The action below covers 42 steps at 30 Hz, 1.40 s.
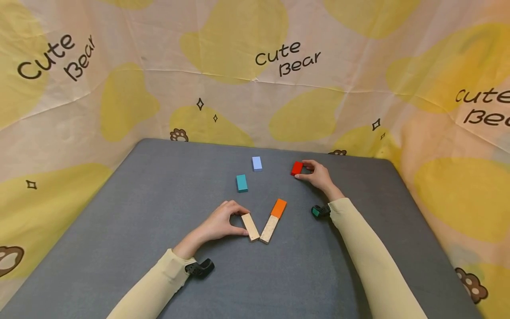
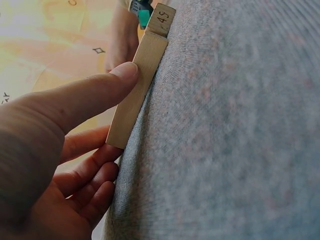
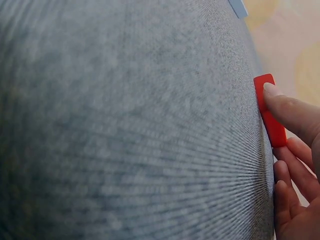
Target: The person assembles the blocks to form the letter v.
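grey tabletop (image 1: 159,186) meets a printed cloth backdrop (image 1: 239,44). the left hand (image 1: 221,221) pinches a plain wooden block (image 1: 250,227) at its fingertips, an orange block (image 1: 279,208) lying off to its right. the right hand (image 1: 320,177) grips a red block (image 1: 296,168) between thumb and fingers

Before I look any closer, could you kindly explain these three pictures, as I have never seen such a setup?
There is no machine here: a person works with two bare hands. The wide picture is taken from the head, looking forward and down; the two close ones are taken from the left and right wrists. On the grey table lie a light blue block, a teal block, and an orange block end to end with a plain wooden block. The left hand pinches a second wooden block, which forms a V with that pair. The right hand pinches a red block farther away.
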Motion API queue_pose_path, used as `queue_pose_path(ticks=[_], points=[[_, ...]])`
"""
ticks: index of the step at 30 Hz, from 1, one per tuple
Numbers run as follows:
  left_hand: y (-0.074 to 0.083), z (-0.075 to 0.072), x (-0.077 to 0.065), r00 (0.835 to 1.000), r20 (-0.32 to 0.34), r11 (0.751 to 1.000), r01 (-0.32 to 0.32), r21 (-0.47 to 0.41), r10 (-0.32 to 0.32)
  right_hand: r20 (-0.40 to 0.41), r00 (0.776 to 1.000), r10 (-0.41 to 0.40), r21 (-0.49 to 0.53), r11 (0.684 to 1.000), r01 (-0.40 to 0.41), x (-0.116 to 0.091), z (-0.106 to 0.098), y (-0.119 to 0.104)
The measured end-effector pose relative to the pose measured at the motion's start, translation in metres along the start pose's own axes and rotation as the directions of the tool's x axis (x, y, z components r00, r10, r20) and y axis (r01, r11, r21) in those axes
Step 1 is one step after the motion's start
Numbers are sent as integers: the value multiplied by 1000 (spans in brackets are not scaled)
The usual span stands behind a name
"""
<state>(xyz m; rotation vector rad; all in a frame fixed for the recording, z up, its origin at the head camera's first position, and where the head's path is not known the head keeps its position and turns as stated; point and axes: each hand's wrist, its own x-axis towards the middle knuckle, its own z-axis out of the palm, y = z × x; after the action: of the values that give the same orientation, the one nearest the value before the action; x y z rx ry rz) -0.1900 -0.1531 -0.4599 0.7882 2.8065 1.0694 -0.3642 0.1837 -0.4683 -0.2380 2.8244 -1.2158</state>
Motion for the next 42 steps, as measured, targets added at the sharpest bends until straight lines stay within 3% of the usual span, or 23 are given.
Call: queue_pose_path(ticks=[25, 42], points=[[-2, 3, 1, 1000, 4, 1000, -15, -2, 15, -19, 1000, -12, 43, 999, 13, -8, -6, 2], [0, 0, 1, 1000, -2, 1000, -5, 5, 5, -23, 997, -71, 78, 994, 73, -14, -12, -6]])
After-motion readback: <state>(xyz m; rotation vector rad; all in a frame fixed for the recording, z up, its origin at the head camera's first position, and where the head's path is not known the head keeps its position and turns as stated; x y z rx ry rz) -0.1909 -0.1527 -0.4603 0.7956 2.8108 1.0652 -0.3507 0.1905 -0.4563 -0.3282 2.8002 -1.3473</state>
